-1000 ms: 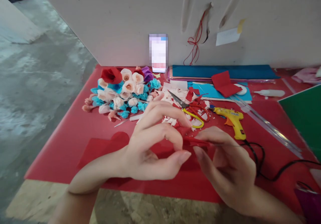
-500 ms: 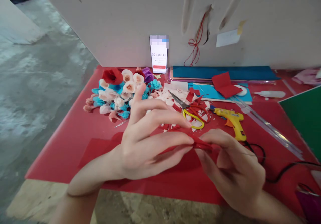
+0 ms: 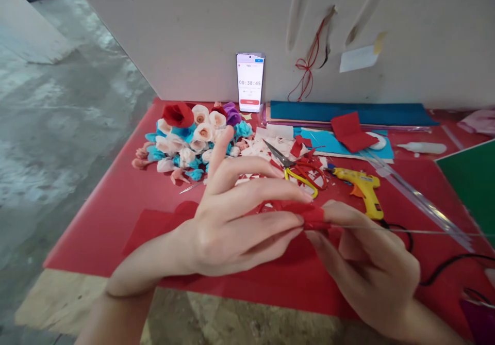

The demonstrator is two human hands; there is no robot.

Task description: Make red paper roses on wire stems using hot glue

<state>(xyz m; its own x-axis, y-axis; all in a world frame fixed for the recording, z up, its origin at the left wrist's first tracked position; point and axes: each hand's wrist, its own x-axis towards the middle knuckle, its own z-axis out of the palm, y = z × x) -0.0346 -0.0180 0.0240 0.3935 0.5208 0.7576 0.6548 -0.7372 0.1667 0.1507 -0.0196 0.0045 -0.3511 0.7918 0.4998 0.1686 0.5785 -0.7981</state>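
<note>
Between my two hands, above the near part of the table, is a small folded strip of red crepe paper (image 3: 314, 217). My left hand (image 3: 228, 226) pinches its left end between thumb and index finger, the other fingers raised and spread. At the paper's right end, my right hand (image 3: 367, 262) has its fingertips closed on it. A thin wire (image 3: 417, 230) runs from the paper past the right fingers to the right; how it meets the paper is hidden. Just beyond the fingers lie scissors (image 3: 296, 172) with yellow and red handles, among paper scraps (image 3: 266, 146).
A pile of paper flowers (image 3: 193, 133) is at back left. A phone (image 3: 250, 84) with a timer leans on the wall. A yellow glue gun (image 3: 363, 187), its black cord, a white bottle (image 3: 423, 148) and blue sheets (image 3: 348, 113) are on the right. Red paper (image 3: 150, 226) lies left.
The red paper has turned between my fingers and shows more of its flat face. The wire at the right now shows more clearly. The whole view has shifted slightly.
</note>
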